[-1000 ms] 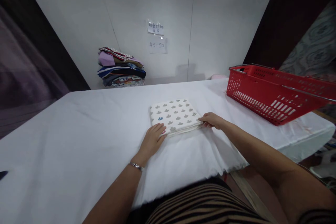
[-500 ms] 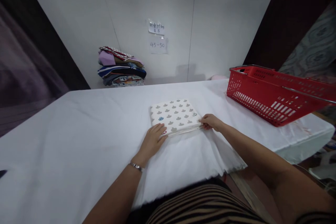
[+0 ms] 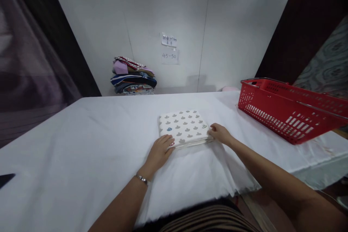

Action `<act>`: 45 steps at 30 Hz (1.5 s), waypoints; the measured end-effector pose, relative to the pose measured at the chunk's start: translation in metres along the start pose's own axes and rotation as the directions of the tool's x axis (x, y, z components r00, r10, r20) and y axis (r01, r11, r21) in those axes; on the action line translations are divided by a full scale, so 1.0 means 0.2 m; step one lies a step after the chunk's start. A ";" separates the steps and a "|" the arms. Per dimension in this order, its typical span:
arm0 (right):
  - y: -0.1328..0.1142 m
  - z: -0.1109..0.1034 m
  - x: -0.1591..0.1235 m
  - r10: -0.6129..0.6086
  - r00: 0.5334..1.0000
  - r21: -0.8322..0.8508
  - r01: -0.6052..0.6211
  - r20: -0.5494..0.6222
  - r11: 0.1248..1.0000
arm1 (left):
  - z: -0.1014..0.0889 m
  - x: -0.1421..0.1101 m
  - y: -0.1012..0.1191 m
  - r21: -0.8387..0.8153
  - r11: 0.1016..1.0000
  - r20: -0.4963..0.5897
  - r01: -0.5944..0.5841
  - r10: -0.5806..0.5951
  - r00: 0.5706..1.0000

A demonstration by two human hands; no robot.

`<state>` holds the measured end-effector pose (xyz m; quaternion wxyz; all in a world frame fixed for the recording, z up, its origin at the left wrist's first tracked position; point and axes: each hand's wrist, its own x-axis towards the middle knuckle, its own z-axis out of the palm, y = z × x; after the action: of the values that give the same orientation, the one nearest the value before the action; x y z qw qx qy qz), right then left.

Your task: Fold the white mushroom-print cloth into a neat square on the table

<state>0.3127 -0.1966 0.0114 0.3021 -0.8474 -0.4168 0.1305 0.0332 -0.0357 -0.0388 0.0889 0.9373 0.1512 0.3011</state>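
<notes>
A folded white cloth (image 3: pixel 183 127) printed with small grey shapes lies flat on the white-covered table (image 3: pixel 81 141). My left hand (image 3: pixel 160 151) rests on its near left corner, fingers closed over the edge; a bracelet is on that wrist. My right hand (image 3: pixel 220 133) pinches the cloth's near right corner, fingers curled on the folded layers. Both hands grip the cloth's front edge.
A red plastic basket (image 3: pixel 288 110) with metal handles stands at the table's right side. A stack of folded coloured clothes (image 3: pixel 133 76) lies at the far edge against the white wall, below two paper notes (image 3: pixel 169 48). A dark object (image 3: pixel 5 179) pokes in at far left.
The cloth and both hands stay in the same grip. The camera has tilted up and shifted slightly, so everything sits a little lower and to the right in the picture.
</notes>
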 end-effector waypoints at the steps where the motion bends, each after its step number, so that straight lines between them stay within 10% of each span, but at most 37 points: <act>1: -0.03 0.02 -0.01 -0.131 0.989 -0.060 0.127 -0.064 0.990 | 0.00 0.00 0.00 0.001 1.000 0.005 0.004 -0.004 1.000; 4: -0.12 0.09 -0.03 -0.442 0.895 -0.140 0.431 -0.058 0.892 | -0.02 0.00 0.01 -0.001 1.000 0.028 0.014 -0.014 1.000; 7: -0.15 0.16 -0.02 -0.493 0.854 -0.194 0.518 0.164 0.833 | -0.03 0.00 0.01 0.014 1.000 0.050 0.017 -0.018 0.999; 15: -0.09 0.16 0.03 -0.359 0.866 -0.278 0.461 0.348 0.843 | -0.05 0.00 0.03 0.008 0.999 0.109 0.043 -0.044 0.993; 45: -0.10 0.20 0.28 -0.193 0.939 -0.402 0.300 0.286 0.865 | -0.12 0.04 0.11 -0.138 0.987 0.107 0.087 -0.072 0.992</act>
<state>0.3148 -0.1274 -0.0061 0.0655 -0.8110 -0.5738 0.0931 0.0297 -0.0515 -0.0094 0.1750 0.9359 0.1620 0.2592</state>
